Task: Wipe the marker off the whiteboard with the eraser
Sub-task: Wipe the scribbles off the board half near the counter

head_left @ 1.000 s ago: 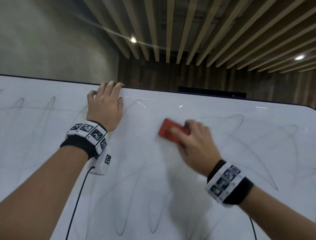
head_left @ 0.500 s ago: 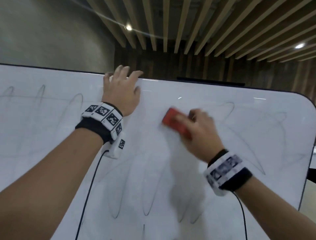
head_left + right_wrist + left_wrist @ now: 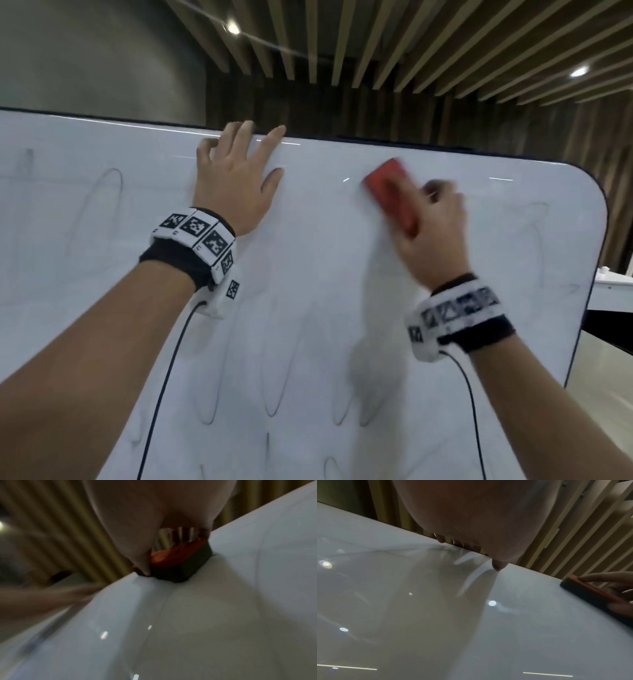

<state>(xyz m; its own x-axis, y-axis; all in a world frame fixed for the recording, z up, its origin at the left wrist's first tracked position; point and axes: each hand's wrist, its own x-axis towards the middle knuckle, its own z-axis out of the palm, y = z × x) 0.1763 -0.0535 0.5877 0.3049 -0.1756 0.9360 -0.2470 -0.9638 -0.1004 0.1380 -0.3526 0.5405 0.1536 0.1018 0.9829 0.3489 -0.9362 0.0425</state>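
Observation:
The whiteboard fills the head view, with faint looping marker lines low down and at its left and right. My right hand grips the red eraser and presses its dark felt side on the board near the top edge, right of centre. The eraser lies flat on the board in the right wrist view. It also shows at the right of the left wrist view as the eraser. My left hand lies flat on the board, fingers spread up to the top edge.
The board's rounded top-right corner is close to the right of the eraser. A white table edge stands behind the board at right. A slatted wooden ceiling and a dark wall lie beyond the top edge.
My right hand has carried the eraser up and to the right, nearer the board's top edge. My left hand has slid rightward along the top and spread its fingers.

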